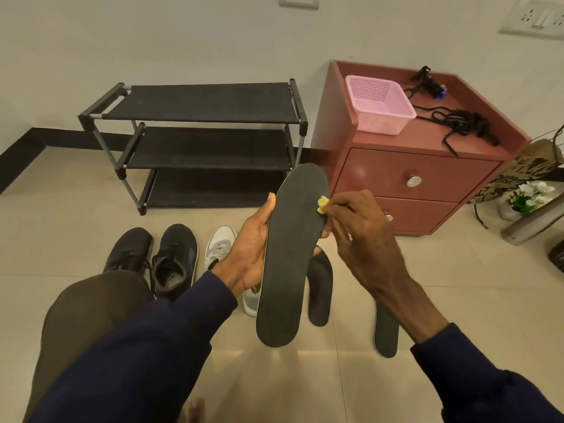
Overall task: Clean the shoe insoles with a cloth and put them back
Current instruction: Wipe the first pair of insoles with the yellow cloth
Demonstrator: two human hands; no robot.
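Hands at work: the left hand (253, 248) grips the dark insole (287, 270) round its middle, propping it steady so the right hand (360, 227), pinching a yellow cloth (323, 204), can wipe its toe-end edge, spare insoles (320, 288) waiting on the floor just right of it.

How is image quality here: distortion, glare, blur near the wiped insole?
Head view: wide-angle distortion bows the shoe rack and cabinet; warm, soft light; glare on the upper drawer knob; held insole, left hand and right hand are reasonably sharp; yellow cloth mostly hidden.
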